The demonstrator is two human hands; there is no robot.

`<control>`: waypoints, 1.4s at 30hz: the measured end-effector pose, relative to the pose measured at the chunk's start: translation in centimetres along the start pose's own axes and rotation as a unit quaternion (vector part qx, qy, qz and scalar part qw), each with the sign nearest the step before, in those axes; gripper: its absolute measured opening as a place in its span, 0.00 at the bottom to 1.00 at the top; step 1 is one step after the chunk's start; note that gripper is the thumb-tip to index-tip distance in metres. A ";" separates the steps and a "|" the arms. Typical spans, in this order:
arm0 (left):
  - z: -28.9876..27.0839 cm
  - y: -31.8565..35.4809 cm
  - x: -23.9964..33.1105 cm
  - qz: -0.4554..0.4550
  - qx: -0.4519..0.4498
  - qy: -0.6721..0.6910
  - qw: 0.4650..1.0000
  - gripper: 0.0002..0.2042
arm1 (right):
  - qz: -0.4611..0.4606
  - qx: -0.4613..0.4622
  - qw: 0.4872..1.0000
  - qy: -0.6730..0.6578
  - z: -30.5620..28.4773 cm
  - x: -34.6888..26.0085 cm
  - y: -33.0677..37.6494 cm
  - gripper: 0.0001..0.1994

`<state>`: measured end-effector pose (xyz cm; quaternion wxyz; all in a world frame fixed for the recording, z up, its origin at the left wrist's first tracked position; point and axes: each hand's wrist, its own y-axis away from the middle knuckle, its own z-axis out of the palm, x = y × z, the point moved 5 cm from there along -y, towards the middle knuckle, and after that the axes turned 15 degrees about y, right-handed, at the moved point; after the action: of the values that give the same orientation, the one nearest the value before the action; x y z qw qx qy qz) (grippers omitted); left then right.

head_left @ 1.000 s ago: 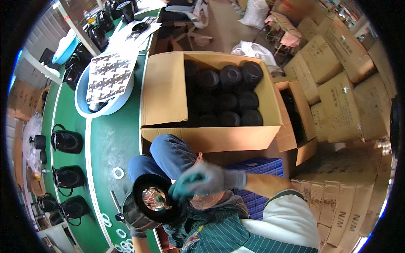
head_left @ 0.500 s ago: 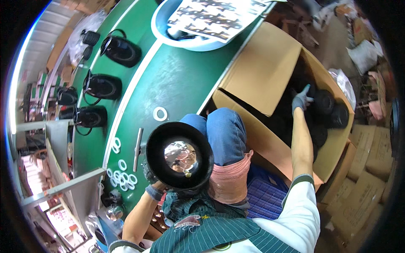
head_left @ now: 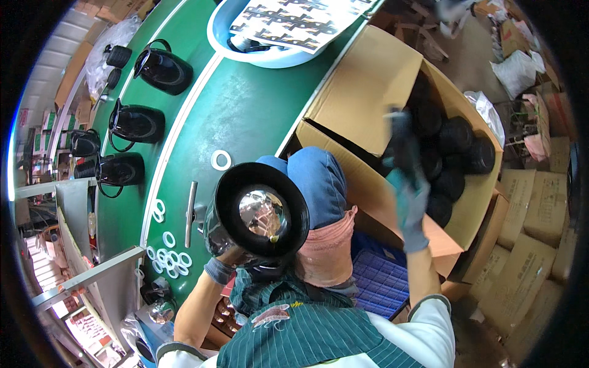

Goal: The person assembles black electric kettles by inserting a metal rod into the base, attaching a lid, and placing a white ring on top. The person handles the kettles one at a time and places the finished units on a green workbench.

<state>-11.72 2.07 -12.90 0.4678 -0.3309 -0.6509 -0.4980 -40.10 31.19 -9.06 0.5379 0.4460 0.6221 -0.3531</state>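
My left hand, in a grey glove and partly hidden, holds a black vacuum jug over my lap. Its wide round opening faces up and shows a shiny silvery liner inside. My right hand, in a grey and teal glove, is smeared by motion over the near side of a cardboard box. Its fingers are closed on a dark round part, too blurred for detail. Similar black round parts with ribbed sides lie piled in the box.
Several black jugs with handles lie on the green table. White rings, one loose ring and a metal bar are nearer. A blue basin stands at the back; a blue crate is beside my knees.
My right hand has come out of the box and moved left and toward me, bringing a dark round part with it. The left hand still holds the jug.
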 end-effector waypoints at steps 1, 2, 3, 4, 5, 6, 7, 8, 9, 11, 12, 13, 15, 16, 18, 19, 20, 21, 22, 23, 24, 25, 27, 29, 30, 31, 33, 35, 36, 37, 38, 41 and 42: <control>0.0 0.0 0.1 0.004 -0.007 0.001 1.000 0.26 | -0.083 -0.099 0.991 0.031 2.4 -4.3 2.8 0.39; 0.1 0.1 0.2 0.009 -0.018 0.001 1.000 0.26 | -0.177 -0.178 0.966 0.060 4.5 -7.3 4.6 0.43; 0.1 0.1 0.2 0.015 -0.028 0.003 0.999 0.26 | -0.261 -0.203 0.942 0.055 6.1 -10.7 5.6 0.43; -0.2 0.3 0.7 0.020 -0.038 0.000 0.999 0.26 | -0.279 -0.234 0.930 0.053 7.2 -11.3 6.3 0.43; -0.2 0.6 1.0 0.025 -0.047 0.001 0.999 0.26 | -0.281 -0.260 0.922 0.050 7.8 -11.6 6.7 0.42; -0.2 0.9 1.3 0.030 -0.060 0.002 0.998 0.26 | -0.284 -0.287 0.914 0.046 8.3 -12.0 7.2 0.42; -0.2 1.4 1.1 0.033 -0.071 0.008 0.997 0.26 | -0.286 -0.302 0.908 0.048 8.5 -12.2 7.7 0.41; -0.2 1.9 1.0 0.034 -0.082 0.013 0.996 0.26 | -0.288 -0.317 0.903 0.049 8.5 -12.3 8.2 0.41; -0.5 2.5 1.1 0.038 -0.096 0.017 0.995 0.26 | -0.289 -0.331 0.897 0.051 8.6 -12.5 8.6 0.40; -0.4 3.5 0.9 0.038 -0.131 0.041 0.990 0.26 | -0.325 -0.326 0.886 0.062 8.5 -12.4 9.6 0.39; -0.5 4.0 0.8 0.037 -0.154 0.053 0.986 0.26 | -0.343 -0.322 0.880 0.068 8.6 -12.5 10.1 0.38; -0.5 4.7 0.6 0.032 -0.174 0.075 0.981 0.26 | -0.342 -0.328 0.878 0.066 8.8 -12.6 10.6 0.38; -0.3 5.8 -0.4 0.007 -0.212 0.152 0.965 0.26 | -0.338 -0.337 0.876 0.061 9.2 -13.1 11.5 0.37; -0.3 6.1 -1.4 -0.020 -0.224 0.218 0.950 0.26 | -0.294 -0.367 0.882 0.036 9.6 -12.8 11.9 0.36; -0.1 6.9 -3.0 -0.085 -0.240 0.368 0.894 0.28 | -0.285 -0.397 0.872 0.025 9.8 -13.5 12.8 0.34; 0.4 7.1 -3.4 -0.122 -0.250 0.451 0.848 0.30 | -0.321 -0.393 0.861 0.040 9.6 -14.8 13.1 0.34; 0.6 7.4 -3.5 -0.139 -0.260 0.492 0.819 0.29 | -0.311 -0.386 0.868 0.044 9.6 -14.7 13.4 0.33; 0.6 7.6 -3.6 -0.153 -0.265 0.522 0.796 0.29 | -0.301 -0.378 0.874 0.047 9.6 -14.2 13.8 0.33; 0.6 7.8 -3.7 -0.168 -0.269 0.550 0.772 0.28 | -0.289 -0.371 0.881 0.050 9.6 -13.9 14.1 0.33; 0.5 8.0 -3.6 -0.180 -0.269 0.573 0.752 0.28 | -0.322 -0.351 0.879 0.042 9.6 -14.1 14.0 0.32; 0.3 8.1 -3.4 -0.191 -0.272 0.594 0.733 0.28 | -0.317 -0.344 0.883 0.048 9.4 -14.3 14.2 0.32; 0.2 8.1 -3.5 -0.200 -0.270 0.613 0.715 0.27 | -0.313 -0.338 0.886 0.055 9.2 -14.7 14.3 0.32; 0.1 8.2 -3.5 -0.212 -0.268 0.643 0.686 0.27 | -0.285 -0.326 0.900 0.036 8.9 -15.0 14.8 0.32; 0.1 8.2 -3.5 -0.221 -0.266 0.666 0.661 0.26 | -0.307 -0.314 0.895 0.074 8.8 -15.8 15.2 0.32; 0.0 8.2 -3.4 -0.222 -0.265 0.674 0.653 0.26 | -0.318 -0.308 0.892 0.093 8.7 -16.3 15.4 0.32; 0.0 8.2 -3.4 -0.224 -0.260 0.683 0.645 0.26 | -0.335 -0.297 0.886 0.119 8.8 -16.7 15.7 0.33; 0.2 8.1 -3.6 -0.219 -0.253 0.687 0.645 0.25 | -0.330 -0.298 0.889 0.106 8.7 -16.9 15.8 0.33; 0.5 8.0 -3.9 -0.211 -0.244 0.681 0.658 0.26 | -0.333 -0.303 0.886 0.106 8.6 -16.9 15.7 0.34; 0.6 8.0 -4.0 -0.204 -0.242 0.669 0.673 0.26 | -0.340 -0.308 0.881 0.115 8.3 -17.0 15.6 0.34; 0.5 7.9 -4.1 -0.197 -0.238 0.656 0.688 0.26 | -0.347 -0.312 0.876 0.121 8.2 -17.1 15.6 0.34; 0.4 7.8 -4.1 -0.190 -0.235 0.643 0.704 0.26 | -0.351 -0.308 0.874 0.136 8.1 -17.2 15.7 0.34; 0.2 7.3 -5.0 -0.134 -0.233 0.537 0.800 0.26 | -0.361 -0.293 0.871 0.162 7.8 -17.7 16.1 0.35; 0.0 7.4 -5.2 -0.129 -0.229 0.523 0.811 0.26 | -0.362 -0.288 0.873 0.157 7.8 -17.8 16.3 0.34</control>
<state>-3.35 4.40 -15.27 0.5793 -0.0306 -0.2116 -0.7866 -21.66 26.67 7.73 0.3721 0.0646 0.8905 -0.2538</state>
